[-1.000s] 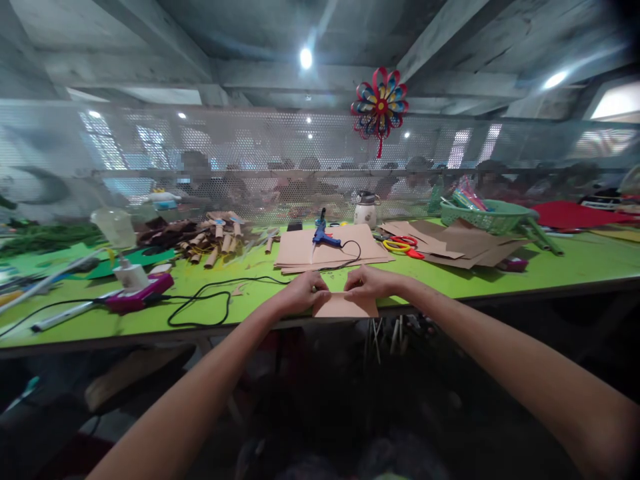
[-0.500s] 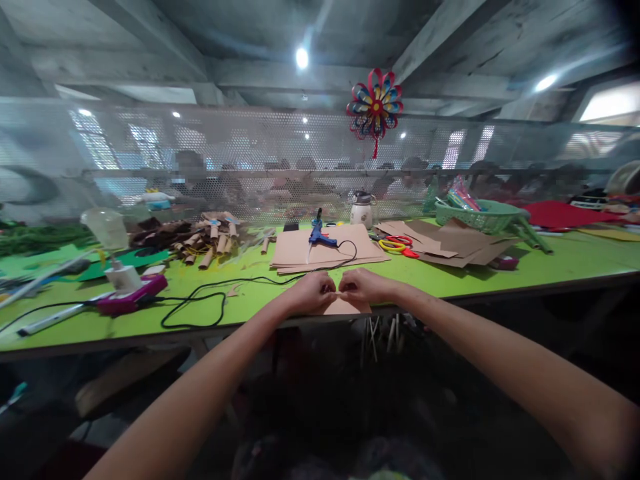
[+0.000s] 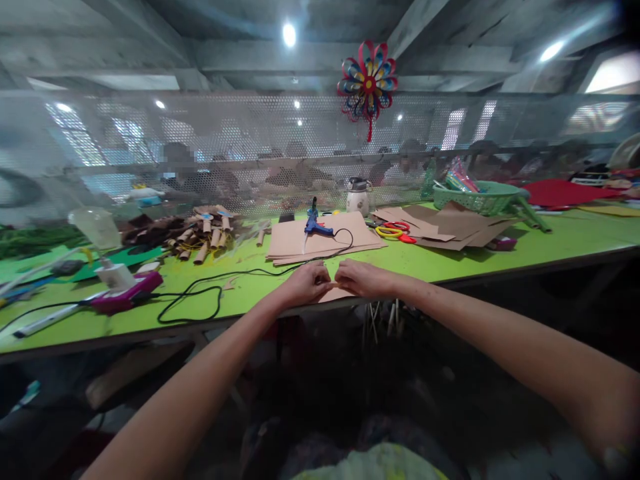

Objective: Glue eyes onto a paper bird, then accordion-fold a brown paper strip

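Observation:
At the front edge of the green table, a piece of light brown paper [image 3: 336,294] is pinched along its far edge. My left hand [image 3: 309,283] has its fingers closed on the left part of that edge. Close beside it, my right hand [image 3: 361,277] grips the paper's right part, fingers curled down. Both hands partly cover the sheet. Just beyond them a blue glue gun [image 3: 317,225] rests on a stack of brown paper sheets [image 3: 280,247], its black cord running left. Red and yellow scissors [image 3: 393,231] lie right of the stack.
A purple power strip [image 3: 125,293] with a white plug sits at left, near rolled brown paper tubes [image 3: 203,252]. Darker brown sheets [image 3: 465,230] and a green basket [image 3: 475,198] are at right. A perforated screen [image 3: 260,157] stands behind, with people beyond it.
The view has tilted down slightly. My hands stay on the paper's edge, with a slightly wider gap between them, and less of the sheet shows below them.

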Demonstrator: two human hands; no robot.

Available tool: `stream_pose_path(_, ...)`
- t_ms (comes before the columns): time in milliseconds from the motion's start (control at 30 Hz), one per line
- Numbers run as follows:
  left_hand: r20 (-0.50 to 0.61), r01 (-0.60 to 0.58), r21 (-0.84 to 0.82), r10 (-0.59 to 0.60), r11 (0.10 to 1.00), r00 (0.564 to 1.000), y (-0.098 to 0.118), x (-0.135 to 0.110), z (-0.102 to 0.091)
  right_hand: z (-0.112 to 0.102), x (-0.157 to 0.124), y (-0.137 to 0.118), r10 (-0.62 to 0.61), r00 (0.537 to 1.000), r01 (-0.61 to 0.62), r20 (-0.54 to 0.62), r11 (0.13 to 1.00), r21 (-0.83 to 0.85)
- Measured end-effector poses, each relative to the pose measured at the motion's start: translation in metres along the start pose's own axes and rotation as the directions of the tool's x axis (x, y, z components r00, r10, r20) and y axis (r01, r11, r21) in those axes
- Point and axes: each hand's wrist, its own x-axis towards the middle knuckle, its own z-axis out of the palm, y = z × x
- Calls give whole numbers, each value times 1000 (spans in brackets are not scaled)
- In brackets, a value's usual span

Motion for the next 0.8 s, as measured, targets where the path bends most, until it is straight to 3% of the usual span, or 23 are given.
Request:
stream_pose_path(267, 62, -34, -33, 36, 999, 997, 1, -2, -9, 2, -5, 3, -5, 1000, 5, 1, 1000, -23)
stream_pose_path(500, 95, -48, 6, 47, 999, 994, 3, 2, -13, -10, -18, 5, -47, 997, 55, 54, 983, -172)
stream_pose_path(700, 80, -63, 230, 45, 971, 996, 16, 11, -10, -22, 10, -8, 79, 968, -1, 239, 950, -312)
stream_pose_path(800, 82, -80, 254, 61, 964, 995, 20, 12, -11, -25, 20, -14, 62, 960, 35, 275, 941, -336)
